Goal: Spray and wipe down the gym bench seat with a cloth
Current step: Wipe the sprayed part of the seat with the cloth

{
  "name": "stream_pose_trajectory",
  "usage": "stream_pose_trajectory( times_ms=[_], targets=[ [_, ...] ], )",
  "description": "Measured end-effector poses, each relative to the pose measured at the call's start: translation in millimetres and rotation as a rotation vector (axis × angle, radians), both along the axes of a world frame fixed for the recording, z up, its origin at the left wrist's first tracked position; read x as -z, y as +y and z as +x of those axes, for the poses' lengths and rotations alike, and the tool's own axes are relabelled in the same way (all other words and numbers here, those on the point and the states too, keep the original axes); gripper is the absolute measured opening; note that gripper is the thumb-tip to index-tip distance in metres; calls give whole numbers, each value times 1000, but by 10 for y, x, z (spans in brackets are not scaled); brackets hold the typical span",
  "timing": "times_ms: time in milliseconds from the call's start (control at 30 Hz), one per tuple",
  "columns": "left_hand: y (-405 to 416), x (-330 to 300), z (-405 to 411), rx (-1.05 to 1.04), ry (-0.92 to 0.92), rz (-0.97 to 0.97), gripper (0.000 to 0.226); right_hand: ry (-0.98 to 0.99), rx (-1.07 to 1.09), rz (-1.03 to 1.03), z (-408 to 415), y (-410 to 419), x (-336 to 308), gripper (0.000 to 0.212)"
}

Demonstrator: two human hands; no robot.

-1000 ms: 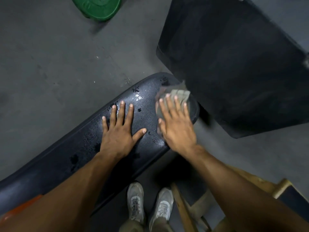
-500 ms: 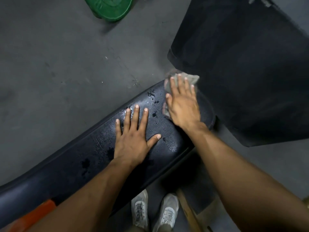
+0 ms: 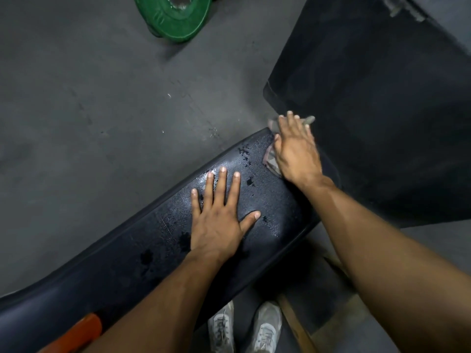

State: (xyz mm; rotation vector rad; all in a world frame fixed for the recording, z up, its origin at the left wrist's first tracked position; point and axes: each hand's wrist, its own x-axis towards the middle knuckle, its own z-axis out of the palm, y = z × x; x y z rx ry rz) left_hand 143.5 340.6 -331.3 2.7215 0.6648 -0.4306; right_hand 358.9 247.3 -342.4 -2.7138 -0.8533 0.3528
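Cloth (image 3: 270, 159) pressed onto end of wet bench seat (image 3: 163, 225) under flat-fingered right hand (image 3: 297, 151); left hand (image 3: 216, 225) rests flat on seat, fingers spread.

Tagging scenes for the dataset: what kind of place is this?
Most likely a gym: a padded black bench seat wet with spray, and a green weight plate lying on the grey floor.

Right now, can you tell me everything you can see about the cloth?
The cloth is a small greyish rag, soft and crumpled. The right hand covers most of it, pressing it with straight fingers onto the far end of the black bench seat. Bits peek out beside the thumb and past the fingertips, beyond the seat's end. I cannot tell if it is wet.
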Motion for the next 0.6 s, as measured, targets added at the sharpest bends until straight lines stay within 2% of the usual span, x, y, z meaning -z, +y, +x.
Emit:
stream_pose_trajectory(
  times_ms=[67,100,267,367,600],
  targets=[
    [4,-7,9,-1,7,-6,91,-12,-111,18,-59,-87,-15,57],
    [7,-13,12,-1,14,-15,91,-21,-98,24,-80,-155,-9,57],
    [4,-33,19,-3,25,-31,91,-29,400,47,-395,-593,24,55],
    [-3,-18,11,-11,17,-33,91,-30,544,85,-708,-776,64,55],
    [-8,-8,11,-15,-3,-23,92,88,909,487,-1339,-766,72,58]
  ],
)
